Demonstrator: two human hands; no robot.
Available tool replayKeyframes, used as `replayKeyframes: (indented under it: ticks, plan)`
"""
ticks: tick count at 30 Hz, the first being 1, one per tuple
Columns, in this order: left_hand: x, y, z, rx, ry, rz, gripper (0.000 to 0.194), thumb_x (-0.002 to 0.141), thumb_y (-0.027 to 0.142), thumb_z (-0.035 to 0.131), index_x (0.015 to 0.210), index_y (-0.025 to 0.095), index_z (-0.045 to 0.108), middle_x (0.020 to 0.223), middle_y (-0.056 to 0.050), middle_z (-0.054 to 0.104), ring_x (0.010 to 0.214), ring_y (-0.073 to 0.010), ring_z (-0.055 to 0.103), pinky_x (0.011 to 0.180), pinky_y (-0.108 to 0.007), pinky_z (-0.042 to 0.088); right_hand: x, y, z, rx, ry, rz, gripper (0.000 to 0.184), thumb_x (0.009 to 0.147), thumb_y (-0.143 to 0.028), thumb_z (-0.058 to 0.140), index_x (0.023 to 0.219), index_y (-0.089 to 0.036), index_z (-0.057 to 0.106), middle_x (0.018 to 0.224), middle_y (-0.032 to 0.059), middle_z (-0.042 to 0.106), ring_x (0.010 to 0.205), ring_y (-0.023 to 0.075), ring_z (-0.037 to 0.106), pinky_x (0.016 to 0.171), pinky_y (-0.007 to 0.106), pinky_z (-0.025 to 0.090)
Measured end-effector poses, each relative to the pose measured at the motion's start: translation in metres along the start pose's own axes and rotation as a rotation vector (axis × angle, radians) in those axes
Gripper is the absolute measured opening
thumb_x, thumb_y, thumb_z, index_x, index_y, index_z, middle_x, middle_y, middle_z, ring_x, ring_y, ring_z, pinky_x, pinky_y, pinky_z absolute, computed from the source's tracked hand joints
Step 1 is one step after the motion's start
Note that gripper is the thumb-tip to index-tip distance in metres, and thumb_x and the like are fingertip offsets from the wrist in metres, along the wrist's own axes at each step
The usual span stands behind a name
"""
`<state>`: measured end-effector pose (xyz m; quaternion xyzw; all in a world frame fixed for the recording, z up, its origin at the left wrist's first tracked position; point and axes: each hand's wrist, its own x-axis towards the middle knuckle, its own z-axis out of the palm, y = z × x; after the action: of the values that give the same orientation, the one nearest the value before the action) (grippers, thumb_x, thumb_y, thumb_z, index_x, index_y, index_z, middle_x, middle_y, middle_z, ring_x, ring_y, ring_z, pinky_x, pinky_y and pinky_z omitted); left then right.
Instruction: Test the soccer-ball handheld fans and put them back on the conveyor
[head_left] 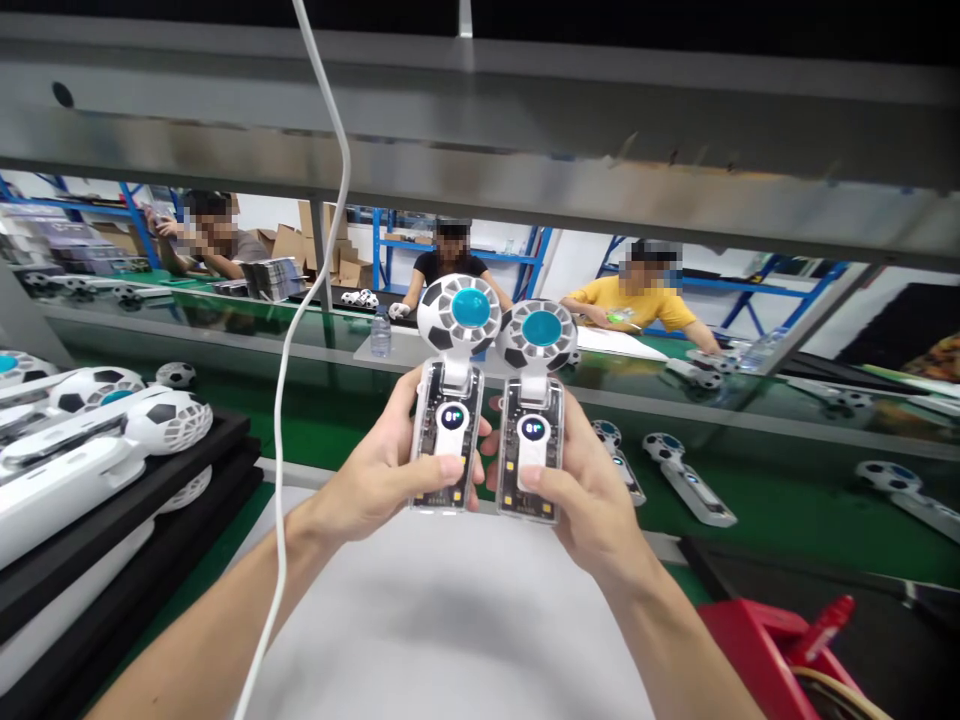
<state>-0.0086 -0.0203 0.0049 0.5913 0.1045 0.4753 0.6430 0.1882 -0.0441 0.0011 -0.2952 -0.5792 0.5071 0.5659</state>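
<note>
I hold two handheld fans upright side by side, each with a football-patterned head, a teal hub and a clear handle with a lit display. My left hand (375,470) is closed round the left fan (452,400), thumb on its white button strip. My right hand (589,490) grips the right fan (534,420) the same way, thumb on its front. The two fans nearly touch above a pale grey work surface (450,620).
Black trays (112,500) stacked at left carry several more fans. A white cable (289,340) hangs down in front. More fans (686,475) lie on the green conveyor belt (787,510). A red object (780,640) sits at lower right. Three people work across the line.
</note>
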Motion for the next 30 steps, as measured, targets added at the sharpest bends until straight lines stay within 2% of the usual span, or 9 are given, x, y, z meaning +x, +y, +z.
replayKeyframes:
  ticks: [6,12,17,21,24,26,30]
  plan:
    - [0.001,0.000,0.006,-0.040,0.002,-0.015,0.059,0.084,0.017,0.068,0.131,0.028,0.034,0.104,-0.005,0.063,0.072,-0.0166,0.067,0.060,-0.031,0.059,0.001,0.001,0.000,0.019,0.031,0.021,0.081,0.080,-0.027,0.071,0.149,-0.033,0.031,0.115,0.0067,0.062,0.092,0.0263,0.066,0.073,0.041,0.059]
    - [0.002,0.001,0.008,-0.049,0.089,-0.012,0.061,0.080,0.018,0.072,0.128,0.027,0.035,0.102,-0.004,0.064,0.071,-0.0168,0.067,0.059,-0.031,0.059,0.000,0.000,-0.001,-0.002,0.048,0.003,0.080,0.081,-0.025,0.070,0.150,-0.030,0.030,0.102,0.0058,0.066,0.081,0.0230,0.065,0.066,0.036,0.057]
    - [0.002,0.001,0.009,-0.042,0.113,-0.031,0.064,0.079,0.021,0.074,0.129,0.026,0.036,0.101,-0.005,0.065,0.070,-0.0166,0.068,0.059,-0.031,0.058,-0.001,-0.001,-0.002,-0.015,0.085,0.016,0.081,0.079,-0.028,0.072,0.149,-0.032,0.032,0.111,0.0072,0.065,0.084,0.0246,0.066,0.060,0.034,0.056]
    - [0.001,0.000,0.011,-0.057,0.121,-0.014,0.059,0.080,0.021,0.073,0.127,0.027,0.039,0.105,-0.005,0.063,0.072,-0.0169,0.067,0.059,-0.031,0.058,-0.001,-0.003,-0.003,-0.015,0.041,0.032,0.080,0.080,-0.029,0.070,0.149,-0.030,0.030,0.097,0.0055,0.067,0.077,0.0228,0.065,0.063,0.035,0.056]
    - [0.001,-0.001,0.013,-0.058,0.120,0.010,0.059,0.081,0.019,0.072,0.127,0.027,0.037,0.110,-0.006,0.062,0.074,-0.0171,0.067,0.059,-0.032,0.059,-0.002,-0.005,-0.002,-0.016,0.030,0.044,0.077,0.080,-0.029,0.071,0.147,-0.030,0.033,0.095,0.0045,0.068,0.078,0.0221,0.065,0.067,0.035,0.057]
    - [0.001,-0.002,0.012,-0.058,0.109,0.019,0.059,0.082,0.020,0.071,0.128,0.028,0.035,0.111,-0.006,0.061,0.075,-0.0173,0.067,0.060,-0.032,0.059,-0.001,-0.005,0.000,-0.011,0.061,0.039,0.065,0.082,-0.031,0.069,0.140,-0.029,0.041,0.090,0.0044,0.069,0.073,0.0216,0.065,0.061,0.033,0.056]
    - [0.001,-0.007,0.009,-0.011,0.099,0.037,0.050,0.088,0.031,0.067,0.126,0.027,0.035,0.110,-0.006,0.061,0.069,-0.0150,0.066,0.054,-0.028,0.057,0.004,-0.002,0.002,0.035,0.166,0.048,0.030,0.085,-0.036,0.061,0.111,-0.021,0.056,0.070,0.0031,0.066,0.053,0.0186,0.061,0.046,0.029,0.049]
